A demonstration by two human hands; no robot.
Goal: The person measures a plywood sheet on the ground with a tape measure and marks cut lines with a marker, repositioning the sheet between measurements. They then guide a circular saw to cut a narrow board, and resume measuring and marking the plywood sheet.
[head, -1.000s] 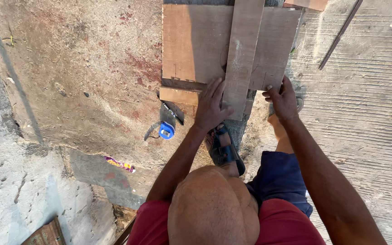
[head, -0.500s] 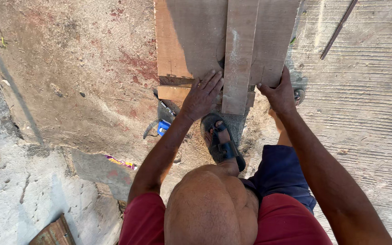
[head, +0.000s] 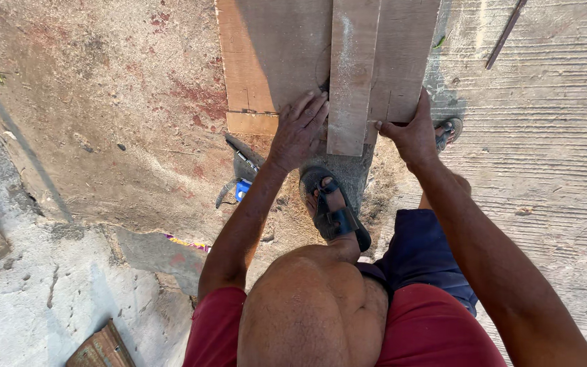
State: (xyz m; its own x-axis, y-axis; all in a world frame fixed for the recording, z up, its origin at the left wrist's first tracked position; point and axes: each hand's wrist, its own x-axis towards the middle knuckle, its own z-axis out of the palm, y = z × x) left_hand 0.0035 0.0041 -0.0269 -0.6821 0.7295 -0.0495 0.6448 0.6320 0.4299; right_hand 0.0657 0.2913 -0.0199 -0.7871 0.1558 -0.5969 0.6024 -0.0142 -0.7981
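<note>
A narrow plank lies lengthwise on top of wider boards at the far middle of the scene, its near end sticking out past theirs toward the person. Both hands are at that end, seemingly to steady and line up the plank on the stack. The left hand lies flat, fingers spread, on the wide board just left of the plank, fingertips touching the plank's edge; its grip is apart and closes on nothing, only pressing down. The right hand is at the near right corner of the boards, fingers curled round the edge; the grip looks clamped on the board's end, though the underside is hidden. Just near the plank's end, a foot in a dark sandal is planted on the dusty ground, likely to brace. A second sandal peeks out right of the right hand. To the left of the left forearm lies a small blue tool; a thin rod lies far right on ridged concrete.
</note>
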